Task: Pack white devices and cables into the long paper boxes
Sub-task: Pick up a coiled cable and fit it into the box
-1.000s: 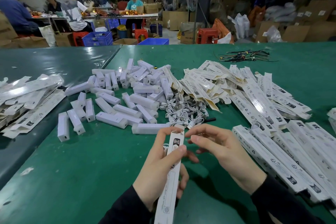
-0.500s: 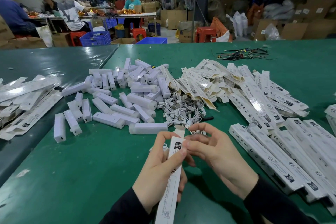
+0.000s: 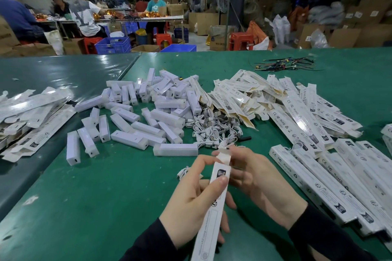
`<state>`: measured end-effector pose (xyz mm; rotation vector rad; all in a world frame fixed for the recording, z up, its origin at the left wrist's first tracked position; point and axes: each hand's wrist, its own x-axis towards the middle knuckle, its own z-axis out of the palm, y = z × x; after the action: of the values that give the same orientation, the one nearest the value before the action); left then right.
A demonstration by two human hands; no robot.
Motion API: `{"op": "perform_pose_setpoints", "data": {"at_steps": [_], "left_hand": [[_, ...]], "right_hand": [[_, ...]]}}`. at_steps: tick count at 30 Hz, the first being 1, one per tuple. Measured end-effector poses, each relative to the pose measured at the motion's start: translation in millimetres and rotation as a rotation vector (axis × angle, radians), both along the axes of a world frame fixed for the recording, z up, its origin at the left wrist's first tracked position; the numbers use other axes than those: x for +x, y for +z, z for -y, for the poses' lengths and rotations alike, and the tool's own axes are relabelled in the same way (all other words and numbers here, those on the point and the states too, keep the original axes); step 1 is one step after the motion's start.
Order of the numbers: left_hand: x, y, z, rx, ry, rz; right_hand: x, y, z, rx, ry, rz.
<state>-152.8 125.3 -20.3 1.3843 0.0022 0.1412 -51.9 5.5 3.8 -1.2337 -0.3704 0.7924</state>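
In the head view, the person's left hand (image 3: 194,203) grips a long paper box (image 3: 212,210), thumb pressed on its printed top face and fingers curled beneath it. The box runs from the bottom edge of the picture up and slightly right, its far end raised above the green table (image 3: 84,207). The right hand (image 3: 254,178) is at that far end, its fingers bent around the box's open end flap (image 3: 224,155) and pinching it. A small white cable (image 3: 184,172) lies on the table just left of the left hand.

Beyond the hands, a loose spread of white devices (image 3: 146,110), short rectangular blocks, lies across the middle of the table, some stacked on one another. Just right of them sits a tangled heap of white cables (image 3: 214,130), touching the nearest devices. Behind and right of the cables is a pile of flat unfolded boxes (image 3: 250,95). Along the right side, assembled long boxes (image 3: 331,180) lie side by side in a slanted row. More flat box blanks (image 3: 29,114) are stacked at the left edge on a darker table section. A bundle of dark wires (image 3: 284,64) lies near the far edge.

In the background, several people (image 3: 83,15) sit at another table, among blue crates (image 3: 112,45), red stools (image 3: 240,40) and cardboard cartons (image 3: 343,37).
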Motion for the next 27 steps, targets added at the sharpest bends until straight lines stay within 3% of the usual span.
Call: {"op": "perform_pose_setpoints", "data": {"at_steps": [15,18,24,27], "left_hand": [[1,-4,-2,-0.012,0.089,-0.043],[1,-3,-1,-0.022,0.082,-0.051],[-1,7,-4,-0.112,0.021,-0.07],[-2,8,-5,-0.1,-0.014,-0.085]], "right_hand": [[-5,0,0,-0.012,0.028,0.122],[-3,-4,2,-0.017,0.013,0.292],[-4,-9,4,-0.029,-0.113,0.852],[-3,-11,7,-0.053,-0.108,0.938]]}}
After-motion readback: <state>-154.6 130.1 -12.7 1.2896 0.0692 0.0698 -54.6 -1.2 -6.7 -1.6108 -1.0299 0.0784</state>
